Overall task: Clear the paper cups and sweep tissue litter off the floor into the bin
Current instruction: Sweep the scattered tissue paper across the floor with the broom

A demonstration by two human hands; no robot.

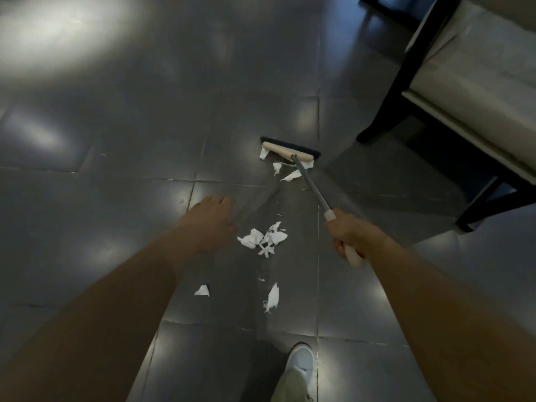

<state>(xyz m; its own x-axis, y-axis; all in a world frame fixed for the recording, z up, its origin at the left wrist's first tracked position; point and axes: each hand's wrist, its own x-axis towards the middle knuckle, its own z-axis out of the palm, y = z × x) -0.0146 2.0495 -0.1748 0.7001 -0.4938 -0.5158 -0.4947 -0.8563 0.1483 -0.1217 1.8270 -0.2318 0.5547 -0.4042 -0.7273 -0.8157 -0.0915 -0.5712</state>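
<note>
Grey glossy tiles covered the floor (87, 198), catching soft patches of light. Nearest the viewer, 1 white shoe (300, 362) and a pale trouser leg (290, 385) showed at the bottom edge. Just beyond them, 2 tissue scraps (272, 297) lay apart on the tiles. Farther on, a tissue cluster (262, 237) of torn white pieces sat between the 2 bare forearms.

At the left of that cluster, the left grip (213, 220) hung above the floor with its fingers relaxed, holding nothing. At the right, the right grip (352, 237) was wrapped tight round the white handle of a broom (311, 184), whose metal shaft slanted away and down to the left.

Beyond both, the cream broom head (288, 150), edged with dark bristles, rested on the floor. More white tissue bits (285, 171) lay on its near side, 1 of them touching its left end. In the far right corner stood a chair (478, 82) with a dark frame and a pale cushion, well apart from the litter.
</note>
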